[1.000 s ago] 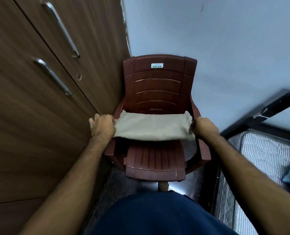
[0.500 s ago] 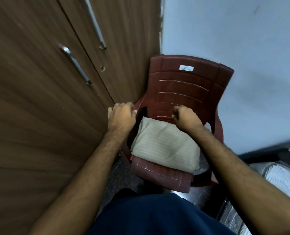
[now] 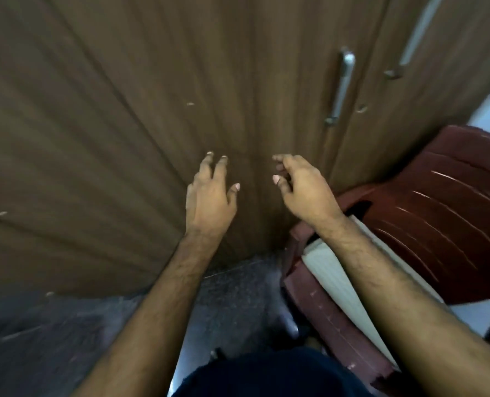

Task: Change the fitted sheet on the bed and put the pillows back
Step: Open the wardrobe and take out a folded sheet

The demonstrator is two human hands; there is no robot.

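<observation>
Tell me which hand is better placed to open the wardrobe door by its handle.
Right, probably. The right hand is empty and nearer the metal handle up to its right. The left hand, also empty, is farther left.

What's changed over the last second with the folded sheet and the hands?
Both hands let go of the folded sheet, which now lies on the chair seat. The left hand and right hand have moved left, empty with loose fingers, toward the wardrobe door. The chair stays beside the wardrobe.
</observation>
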